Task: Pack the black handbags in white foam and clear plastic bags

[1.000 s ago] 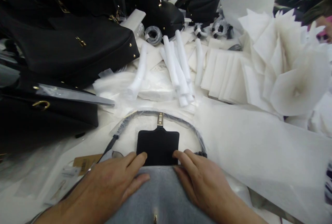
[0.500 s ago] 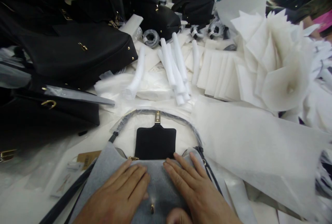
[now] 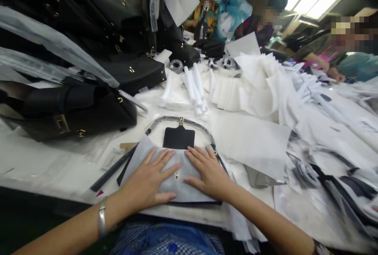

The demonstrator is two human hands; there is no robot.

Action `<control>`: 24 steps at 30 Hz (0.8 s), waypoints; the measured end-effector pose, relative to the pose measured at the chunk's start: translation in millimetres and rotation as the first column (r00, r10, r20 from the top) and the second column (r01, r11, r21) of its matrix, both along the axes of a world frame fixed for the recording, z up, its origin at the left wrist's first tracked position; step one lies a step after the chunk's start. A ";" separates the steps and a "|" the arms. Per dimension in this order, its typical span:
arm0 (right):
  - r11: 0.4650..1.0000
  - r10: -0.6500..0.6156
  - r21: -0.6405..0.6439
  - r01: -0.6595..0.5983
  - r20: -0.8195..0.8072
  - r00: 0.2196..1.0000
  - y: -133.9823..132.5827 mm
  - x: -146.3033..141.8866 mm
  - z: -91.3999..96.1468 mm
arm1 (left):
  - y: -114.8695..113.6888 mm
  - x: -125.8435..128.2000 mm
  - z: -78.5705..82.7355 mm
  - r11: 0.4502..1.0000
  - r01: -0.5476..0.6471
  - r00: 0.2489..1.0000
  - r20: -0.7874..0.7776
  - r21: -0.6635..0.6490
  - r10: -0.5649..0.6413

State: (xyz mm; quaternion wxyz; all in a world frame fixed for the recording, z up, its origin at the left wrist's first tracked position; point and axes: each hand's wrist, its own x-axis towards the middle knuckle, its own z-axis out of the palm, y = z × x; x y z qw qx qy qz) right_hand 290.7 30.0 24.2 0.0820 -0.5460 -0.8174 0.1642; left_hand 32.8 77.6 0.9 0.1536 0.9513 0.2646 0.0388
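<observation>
- Bag is lying on the table near its close edge, grey front facing up.
- Left hand is resting spread on that front, left of the clasp; right hand is resting likewise on the other side. Both are touching the bag with fingers fanned, grasping nothing.
- Flap is pointing away from the person, inside the arch that the plastic-wrapped handle is making.
- Strap is trailing out to the left.
- Black bags are crowding the left side.
- White rolls are blocking the space beyond the handle, with papers bunching to their right.
- White sheet is lying just right of the bag, partly covering a grey piece.
- Co-worker's hand is showing at the far right.
</observation>
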 end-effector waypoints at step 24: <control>0.941 0.236 0.291 -0.174 -0.196 0.952 -9.9 -22.7 -7.5 | -5.6 -4.9 -16.3 0.969 -0.001 0.968 0.244 0.247 -0.062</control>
